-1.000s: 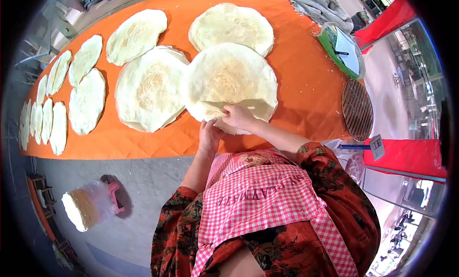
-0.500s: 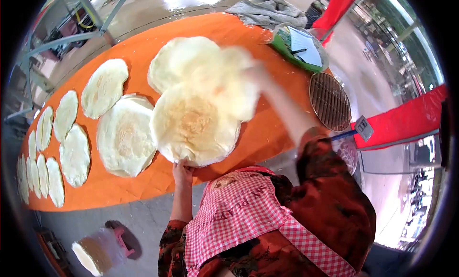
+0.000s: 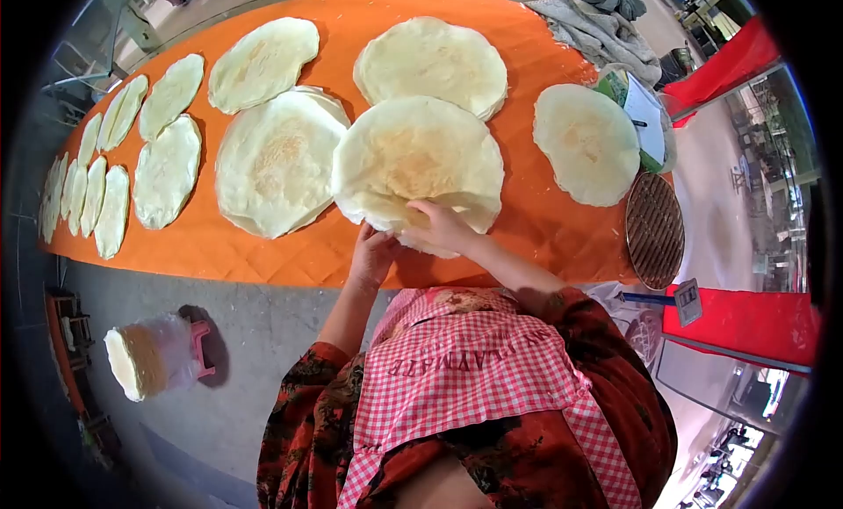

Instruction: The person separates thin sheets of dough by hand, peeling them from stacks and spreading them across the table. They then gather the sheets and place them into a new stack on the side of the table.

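Observation:
A pile of thin round flatbreads (image 3: 420,149) with browned centres lies at the table's front edge, and its near rim is lifted and wrinkled. My left hand (image 3: 372,256) pinches the rim from below, its fingertips partly hidden under the dough. Beside it, my right hand (image 3: 446,230) grips the same near rim, thumb on top and the other fingers mostly out of sight. Another flatbread (image 3: 587,144) lies alone on the right, reaching the papers. Behind the pile sits a second stack of flatbreads (image 3: 430,61), partly overlapped by it.
An orange cloth (image 3: 518,237) covers the table. More flatbreads (image 3: 279,162) spread leftward in rows. A round wire rack (image 3: 655,231), a paper with a pen (image 3: 645,122) and a grey towel (image 3: 597,36) line the right end. A wrapped stack (image 3: 149,360) stands on the floor.
My right hand has come from the far side of the pile to its near rim. The flatbread it was swinging now lies at the right. The view has shifted.

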Demonstrator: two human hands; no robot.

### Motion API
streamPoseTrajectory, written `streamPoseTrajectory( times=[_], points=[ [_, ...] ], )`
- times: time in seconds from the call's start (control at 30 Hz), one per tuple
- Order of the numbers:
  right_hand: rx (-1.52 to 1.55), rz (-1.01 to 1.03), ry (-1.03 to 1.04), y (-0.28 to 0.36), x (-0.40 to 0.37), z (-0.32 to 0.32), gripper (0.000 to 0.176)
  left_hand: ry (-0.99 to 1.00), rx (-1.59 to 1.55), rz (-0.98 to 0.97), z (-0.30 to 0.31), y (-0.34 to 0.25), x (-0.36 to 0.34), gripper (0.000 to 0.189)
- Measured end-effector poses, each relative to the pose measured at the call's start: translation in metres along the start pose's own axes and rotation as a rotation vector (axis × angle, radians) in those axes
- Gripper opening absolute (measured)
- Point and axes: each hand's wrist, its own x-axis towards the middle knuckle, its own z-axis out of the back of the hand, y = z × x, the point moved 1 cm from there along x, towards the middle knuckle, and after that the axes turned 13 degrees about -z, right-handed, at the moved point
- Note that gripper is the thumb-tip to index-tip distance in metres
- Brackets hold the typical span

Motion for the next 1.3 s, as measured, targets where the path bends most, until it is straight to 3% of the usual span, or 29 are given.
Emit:
streamPoseTrajectory(
  times=[0.1,0.13,0.23,0.27,0.37,0.47,0.57,0.67,0.73,0.8,0.87,0.9,0.93,0.97,1.0,1.03,1.07,1.1,1.23,1.3],
  points=[
    [0.028,-0.120,0.135,0.009,0.009,-0.007,0.037,0.063,-0.023,-0.002,0.009,0.000,-0.001,0.053],
    [0.131,-0.164,0.082,-0.003,0.013,-0.014,0.028,0.089,-0.057,0.004,0.012,0.001,-0.001,0.052],
    [0.034,-0.154,0.118,-0.011,0.020,-0.010,0.023,-0.002,-0.077,0.035,0.011,0.000,-0.001,0.050],
    [0.018,-0.225,0.200,-0.008,0.024,-0.007,0.028,-0.001,-0.040,0.024,0.010,0.001,0.000,0.049],
    [0.111,-0.168,0.165,0.008,0.012,-0.013,0.037,0.002,0.041,0.014,0.007,-0.001,0.002,0.046],
    [-0.017,-0.181,0.164,0.000,0.013,-0.017,0.047,-0.001,0.044,0.051,0.006,-0.003,0.004,0.045],
    [0.110,-0.168,0.284,-0.006,0.019,-0.008,0.050,-0.031,0.023,0.053,0.002,-0.003,0.004,0.046],
    [0.280,-0.196,0.328,-0.028,0.026,-0.010,0.041,-0.109,0.098,-0.011,-0.001,0.000,0.002,0.048],
    [0.025,-0.367,0.305,-0.012,0.029,-0.010,0.028,-0.178,0.292,-0.123,0.004,0.013,0.007,0.049],
    [-0.048,-0.042,-0.030,0.015,0.016,-0.012,0.021,-0.217,0.399,-0.240,0.009,0.023,0.008,0.045],
    [-0.287,-0.081,-0.011,0.022,0.026,-0.006,0.020,-0.288,0.377,-0.225,0.011,0.027,0.007,0.042],
    [-0.299,-0.117,0.133,0.022,0.042,0.004,0.018,-0.329,0.355,-0.213,0.012,0.028,0.007,0.041],
    [-0.217,-0.113,0.064,0.004,0.063,0.015,0.017,-0.380,0.331,-0.201,0.015,0.028,0.006,0.041],
    [-0.134,-0.107,0.003,-0.015,0.090,0.031,0.015,-0.424,0.324,-0.153,0.018,0.028,0.006,0.042],
    [0.105,-0.399,0.133,-0.013,0.113,0.080,0.012,-0.404,0.328,-0.130,0.016,0.027,0.007,0.041],
    [0.013,-0.138,-0.052,0.000,0.113,0.140,0.012,-0.398,0.330,-0.106,0.015,0.027,0.004,0.041],
    [0.274,-0.185,0.068,-0.054,0.156,0.173,0.016,-0.407,0.339,-0.132,0.019,0.029,0.002,0.040],
    [0.311,-0.177,0.014,-0.062,0.170,0.230,0.016,-0.422,0.348,-0.159,0.021,0.032,0.003,0.040],
    [0.005,-0.339,-0.435,-0.143,0.187,0.456,0.028,-0.476,0.326,-0.183,0.017,0.032,0.003,0.037],
    [-0.578,-0.367,-0.753,-0.167,0.165,0.492,0.044,-0.456,0.287,-0.179,0.017,0.032,0.001,0.038]
  ],
)
